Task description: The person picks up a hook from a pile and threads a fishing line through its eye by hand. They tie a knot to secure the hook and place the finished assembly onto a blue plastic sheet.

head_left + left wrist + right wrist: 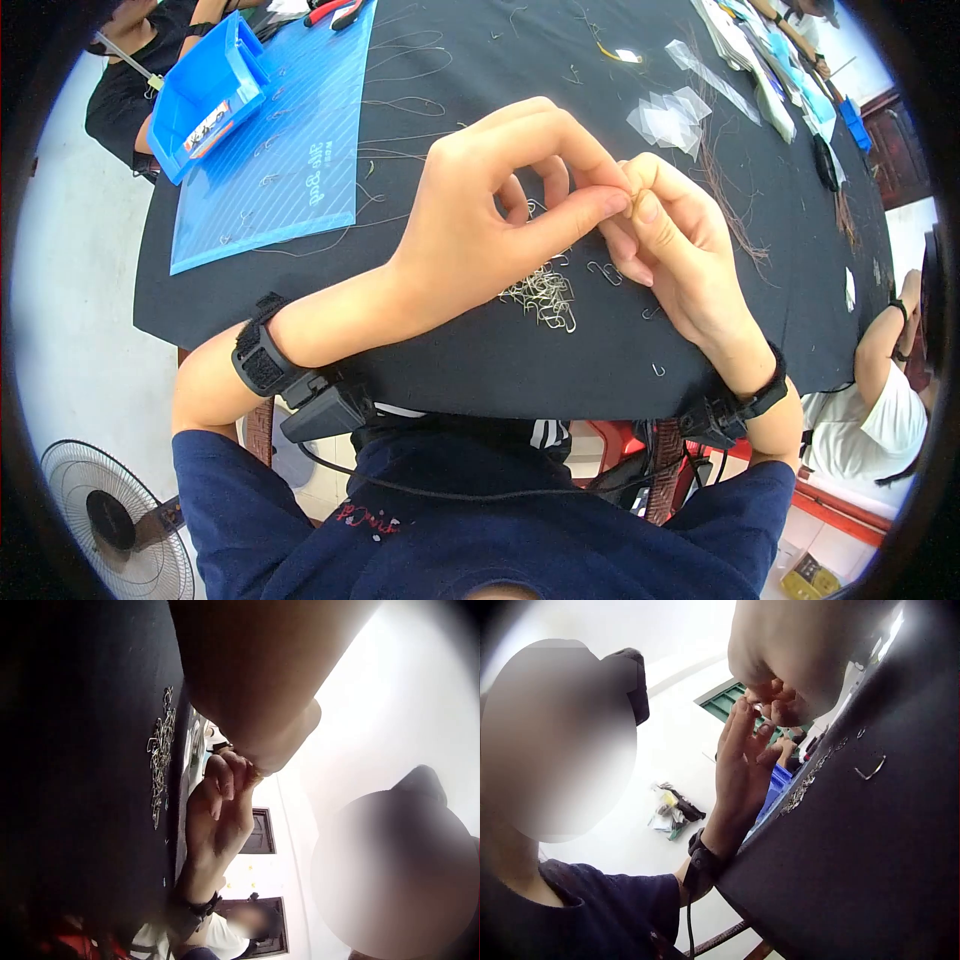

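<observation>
Fingertip to fingertip, fine work on something tiny!
Left hand and right hand pinch, thumbs against forefingers, at a tiny piece, mostly hidden, its kind impossible to tell. Looks like close joining or adjusting; the next move calls for a steady pinch and small, careful turns. Metal hooks lie piled below the fingertips, toward the body; loose ones sit beside the pile.

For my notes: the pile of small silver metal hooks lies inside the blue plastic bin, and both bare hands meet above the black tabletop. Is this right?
No: the head view shows the pile of hooks on the black tabletop, not inside the blue bin; the left hand and right hand meet above the tabletop.
</observation>
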The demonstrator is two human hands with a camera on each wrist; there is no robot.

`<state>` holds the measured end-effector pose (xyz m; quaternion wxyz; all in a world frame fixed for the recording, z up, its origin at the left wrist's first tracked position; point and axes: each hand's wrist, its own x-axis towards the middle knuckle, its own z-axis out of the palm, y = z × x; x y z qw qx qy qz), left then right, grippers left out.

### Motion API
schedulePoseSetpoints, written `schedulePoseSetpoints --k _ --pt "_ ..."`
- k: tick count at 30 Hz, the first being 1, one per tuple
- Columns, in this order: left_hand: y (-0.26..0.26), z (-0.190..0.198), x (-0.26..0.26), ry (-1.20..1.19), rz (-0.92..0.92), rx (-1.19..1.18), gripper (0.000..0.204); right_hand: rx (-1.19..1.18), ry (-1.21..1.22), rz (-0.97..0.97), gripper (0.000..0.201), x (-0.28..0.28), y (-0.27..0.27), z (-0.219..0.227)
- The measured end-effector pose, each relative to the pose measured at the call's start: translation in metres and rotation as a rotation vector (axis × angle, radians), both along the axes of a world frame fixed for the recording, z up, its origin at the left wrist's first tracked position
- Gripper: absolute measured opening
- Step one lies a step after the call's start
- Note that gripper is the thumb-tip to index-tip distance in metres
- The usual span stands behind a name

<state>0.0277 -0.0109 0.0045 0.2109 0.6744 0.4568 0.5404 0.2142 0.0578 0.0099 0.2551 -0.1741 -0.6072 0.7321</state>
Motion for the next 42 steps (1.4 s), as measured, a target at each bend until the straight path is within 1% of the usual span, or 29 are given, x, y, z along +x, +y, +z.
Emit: schedulePoseSetpoints --k 5,8,12,15,18,20,23,24,25,26,27,28,30,32,33,34,36,39,42 --pt "-0.001 -0.001 0.005 -0.123 -0.035 -0.042 0.01 -0.195 0.105 0.037 0.027 -0.004 -0.005 -0.002" --pt "0.0 -0.004 0.01 -0.286 -0.083 -0.076 0.009 -0.246 0.141 0.052 0.028 -0.004 -0.006 -0.003" --pt "0.0 -0.008 0.013 -0.296 -0.102 -0.017 0.01 -0.334 0.178 0.083 0.028 -0.004 -0.004 -0.003" --pt "0.002 -0.009 0.012 -0.272 -0.115 0.011 0.01 -0.289 0.148 0.129 0.028 -0.001 0.001 -0.003" --pt "0.002 -0.008 0.012 -0.279 -0.085 -0.036 0.009 -0.271 0.133 0.054 0.03 -0.003 -0.004 0.001" --pt "0.001 -0.006 0.012 -0.289 -0.057 -0.092 0.006 -0.214 0.143 0.017 0.029 -0.001 0.0 0.0" --pt "0.005 0.003 0.002 -0.175 -0.182 -0.252 0.003 -0.159 0.191 -0.081 0.025 0.001 0.004 0.004" --pt "0.007 0.011 -0.008 0.112 -0.286 -0.209 0.006 -0.146 0.213 -0.119 0.023 0.0 0.005 0.006" --pt "0.011 0.011 -0.015 0.342 -0.411 -0.036 0.008 -0.19 0.28 -0.077 0.018 0.001 0.008 0.007" --pt "0.013 0.012 -0.021 0.573 -0.535 0.145 0.01 -0.163 0.279 -0.034 0.018 0.001 0.009 0.006" --pt "0.006 0.017 -0.021 0.622 -0.619 0.018 0.012 -0.132 0.277 0.006 0.018 0.001 0.01 0.003" --pt "-0.001 0.028 -0.02 0.757 -0.663 -0.142 0.011 -0.103 0.272 0.045 0.018 0.001 0.01 0.003" --pt "-0.005 0.024 -0.027 0.744 -0.602 -0.104 0.012 0.065 0.007 0.038 0.018 0.001 0.008 0.006" --pt "0.009 0.018 -0.037 0.571 -0.265 0.048 0.013 0.12 -0.183 0.018 0.015 -0.001 0.001 0.011" --pt "0.021 0.014 -0.042 0.467 0.004 0.239 0.015 0.197 -0.19 -0.003 0.013 -0.002 -0.002 0.008" --pt "0.026 0.017 -0.052 0.621 0.179 0.351 0.037 0.273 -0.196 -0.022 0.011 -0.003 -0.005 0.003" --pt "0.032 0.012 -0.05 0.674 0.418 0.339 0.066 0.433 -0.229 -0.038 0.008 -0.006 -0.005 -0.002" --pt "0.027 0.004 -0.05 0.669 0.349 0.237 0.081 0.675 -0.354 -0.042 0.008 -0.004 -0.003 0.002" --pt "0.022 -0.005 -0.045 0.605 0.288 0.171 0.077 0.828 -0.411 -0.008 0.01 -0.003 0.0 0.006"
